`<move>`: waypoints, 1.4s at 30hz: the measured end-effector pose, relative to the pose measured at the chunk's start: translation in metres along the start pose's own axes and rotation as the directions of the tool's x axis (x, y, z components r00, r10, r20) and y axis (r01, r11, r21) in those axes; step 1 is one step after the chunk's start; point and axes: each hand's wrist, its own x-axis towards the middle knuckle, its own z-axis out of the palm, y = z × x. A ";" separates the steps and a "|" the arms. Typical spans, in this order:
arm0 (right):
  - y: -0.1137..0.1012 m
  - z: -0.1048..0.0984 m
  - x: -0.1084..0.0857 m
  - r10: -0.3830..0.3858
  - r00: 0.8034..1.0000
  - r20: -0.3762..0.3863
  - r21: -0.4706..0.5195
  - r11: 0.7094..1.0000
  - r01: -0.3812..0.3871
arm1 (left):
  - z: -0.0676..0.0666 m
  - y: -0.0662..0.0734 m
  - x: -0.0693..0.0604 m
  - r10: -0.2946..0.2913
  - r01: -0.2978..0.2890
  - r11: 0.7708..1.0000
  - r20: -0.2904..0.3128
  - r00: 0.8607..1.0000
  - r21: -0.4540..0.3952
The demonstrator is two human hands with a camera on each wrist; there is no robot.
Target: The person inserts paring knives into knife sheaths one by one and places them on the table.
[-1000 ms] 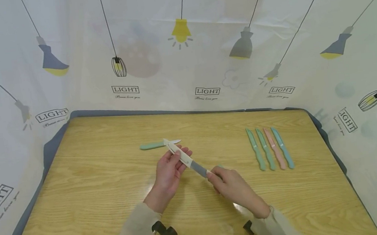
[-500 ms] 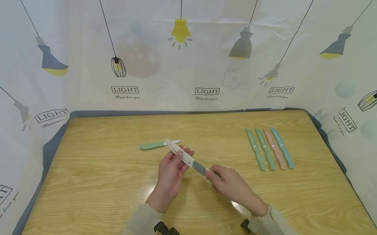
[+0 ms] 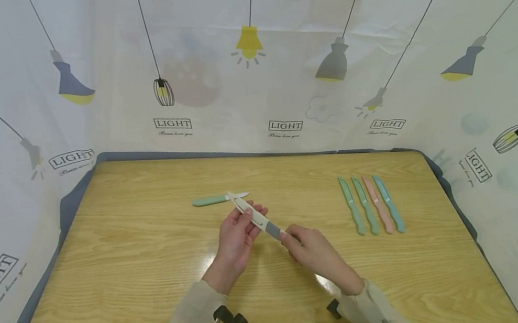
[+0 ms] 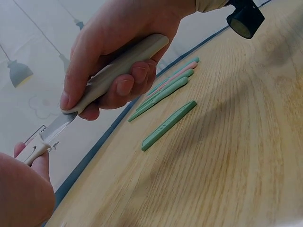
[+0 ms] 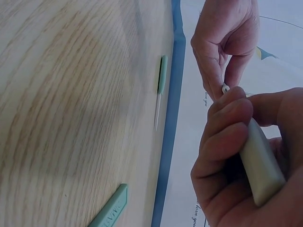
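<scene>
My left hand (image 3: pixel 234 240) pinches a white blade sheath (image 3: pixel 259 220) between thumb and fingers, above the middle of the table. A knife's grey blade (image 3: pixel 273 230) is partly inside that sheath, with a short stretch showing. My right hand (image 3: pixel 318 255) grips the knife by its pale handle (image 4: pixel 120 66), which the left wrist view shows clearly. Behind the left hand, an unsheathed green-handled knife (image 3: pixel 210 201) lies on the table, its bare blade pointing right. A loose green sheath (image 4: pixel 168 125) rests on the wood below the right hand; the right hand hides it in the head view.
Toward the right of the wooden table (image 3: pixel 120 239) lies a row of sheathed knives: two green (image 3: pixel 351 207), one pink (image 3: pixel 378 204), one blue (image 3: pixel 389 203). A printed cloth (image 3: pixel 217 124) surrounds the table's back and sides. Black brackets (image 3: pixel 230 321) sit at both wrists.
The visible stretch of blade has become shorter as the right hand moved slightly up and left toward the sheath. The left hand shifted a little to the right. Other knives stayed put.
</scene>
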 end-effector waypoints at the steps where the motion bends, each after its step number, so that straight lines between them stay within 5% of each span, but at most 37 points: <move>1: 0.000 0.000 0.001 0.000 1.000 -0.001 -0.003 1.000 0.000 | 0.000 0.000 0.000 0.000 0.000 1.000 -0.001 1.000 0.001; 42: -0.006 0.002 0.016 0.021 1.000 -0.017 0.032 0.999 -0.021 | 0.004 -0.009 -0.001 -0.003 0.004 1.000 -0.013 1.000 0.014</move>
